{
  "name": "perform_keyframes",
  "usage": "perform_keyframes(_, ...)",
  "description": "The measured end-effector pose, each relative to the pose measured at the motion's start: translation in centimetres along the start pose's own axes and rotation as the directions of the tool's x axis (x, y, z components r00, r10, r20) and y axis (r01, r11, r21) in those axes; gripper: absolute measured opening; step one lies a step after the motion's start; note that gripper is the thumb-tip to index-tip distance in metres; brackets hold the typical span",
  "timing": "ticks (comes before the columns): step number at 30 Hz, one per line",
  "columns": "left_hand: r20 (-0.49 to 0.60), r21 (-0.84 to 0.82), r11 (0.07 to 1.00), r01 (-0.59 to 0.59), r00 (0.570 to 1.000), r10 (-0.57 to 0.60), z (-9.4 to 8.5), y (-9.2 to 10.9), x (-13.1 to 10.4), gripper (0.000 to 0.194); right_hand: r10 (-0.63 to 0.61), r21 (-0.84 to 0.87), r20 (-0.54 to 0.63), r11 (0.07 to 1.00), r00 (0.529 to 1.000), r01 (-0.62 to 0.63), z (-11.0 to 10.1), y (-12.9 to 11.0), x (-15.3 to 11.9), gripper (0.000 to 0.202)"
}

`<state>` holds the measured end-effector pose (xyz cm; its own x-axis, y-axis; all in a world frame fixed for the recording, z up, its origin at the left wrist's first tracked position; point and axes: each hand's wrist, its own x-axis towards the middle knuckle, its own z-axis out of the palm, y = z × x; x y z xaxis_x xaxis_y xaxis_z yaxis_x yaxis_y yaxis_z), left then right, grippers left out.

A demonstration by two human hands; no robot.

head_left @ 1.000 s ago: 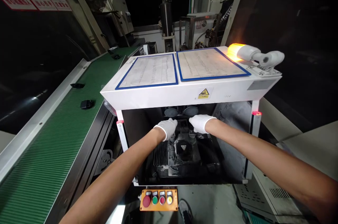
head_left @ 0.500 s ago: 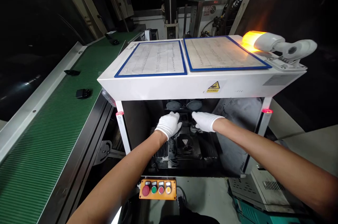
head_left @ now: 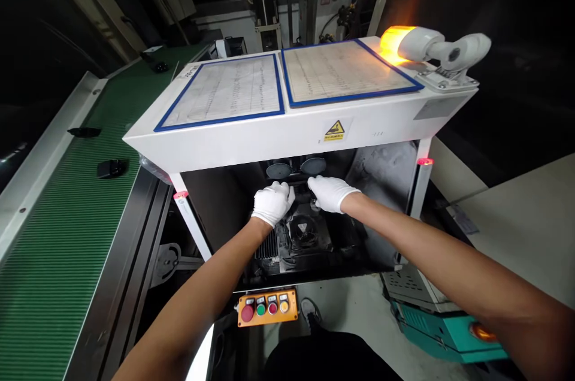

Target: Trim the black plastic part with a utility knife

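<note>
Both hands wear white gloves and reach into the dark opening of a white machine (head_left: pixel 224 144). My left hand (head_left: pixel 273 202) has its fingers curled at the left, below a round grey disc (head_left: pixel 278 171). My right hand (head_left: pixel 331 193) is closed at the right, under a second round disc (head_left: pixel 313 165). A dark gap lies between the hands. Whatever the fingers grip is too dark and hidden to make out. Below them sits a black mechanism (head_left: pixel 303 231) with a small triangular label.
A green conveyor (head_left: pixel 58 219) with several black parts runs along the left. Two blue-framed sheets (head_left: pixel 224 90) (head_left: pixel 341 72) lie on the machine's top beside a glowing orange lamp (head_left: pixel 398 44). An orange button box (head_left: pixel 268 308) hangs below the opening.
The camera view has shifted and tilted, so the machine appears further left and higher. Both hands remain inside the opening, closed much as before.
</note>
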<state>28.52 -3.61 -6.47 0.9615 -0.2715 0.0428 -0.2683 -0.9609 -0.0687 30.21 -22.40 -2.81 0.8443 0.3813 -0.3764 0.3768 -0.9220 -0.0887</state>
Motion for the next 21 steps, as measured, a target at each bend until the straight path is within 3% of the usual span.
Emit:
perform_keyframes(7,0.017,0.015,0.999,-0.039,0.999,0.039,0.9,-0.4,1.6,0.044,-0.01,0.023,-0.049,1.0,0.999,0.011,0.9,0.7,0.7,0.039)
perform_keyframes(14,0.003,-0.105,0.994,0.003,1.0,-0.003,0.3,0.2,0.0,0.041,-0.027,-0.086,-0.107,0.996,0.994,0.018,1.1,0.6,-0.1,0.042)
perform_keyframes(18,-0.052,-0.23,0.971,0.069,0.995,-0.083,-0.7,-1.3,-3.1,0.078,-0.092,-0.231,-0.288,0.973,0.953,0.024,-0.9,-2.4,-0.7,0.046)
perform_keyframes(19,-0.076,-0.275,0.953,0.128,0.985,-0.154,-0.5,-1.8,-4.7,0.081,-0.123,-0.236,-0.32,0.971,0.939,0.046,-1.4,-3.6,-0.4,0.046)
perform_keyframes(21,-0.079,-0.428,0.86,0.277,0.937,-0.341,0.5,-2.5,-9.0,0.068,-0.177,-0.219,-0.287,0.969,0.941,0.115,-1.8,-6.5,0.7,0.048)
